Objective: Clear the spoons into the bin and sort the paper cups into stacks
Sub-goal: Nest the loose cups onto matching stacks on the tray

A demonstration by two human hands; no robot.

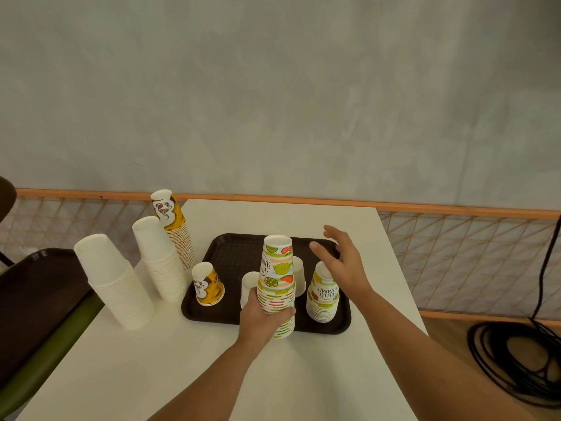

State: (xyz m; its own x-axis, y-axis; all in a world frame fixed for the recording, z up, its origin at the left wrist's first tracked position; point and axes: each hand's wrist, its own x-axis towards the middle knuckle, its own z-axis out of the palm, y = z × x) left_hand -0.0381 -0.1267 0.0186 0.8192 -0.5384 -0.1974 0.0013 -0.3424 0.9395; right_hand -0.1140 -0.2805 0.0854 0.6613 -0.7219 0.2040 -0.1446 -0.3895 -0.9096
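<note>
My left hand grips an upside-down stack of fruit-print cups at the front of the dark tray. My right hand hovers with spread fingers just above a second, shorter fruit-print stack at the tray's right. A single yellow-brown cup stands inverted on the tray's left. Two white cups show partly behind the held stack. Left of the tray stand two tall white stacks and a tall yellow-brown stack. No spoon or bin is in view.
The white table ends at a wire-mesh rail below a grey wall. A dark chair with a green edge sits at the left. Coiled black cable lies on the floor at the right.
</note>
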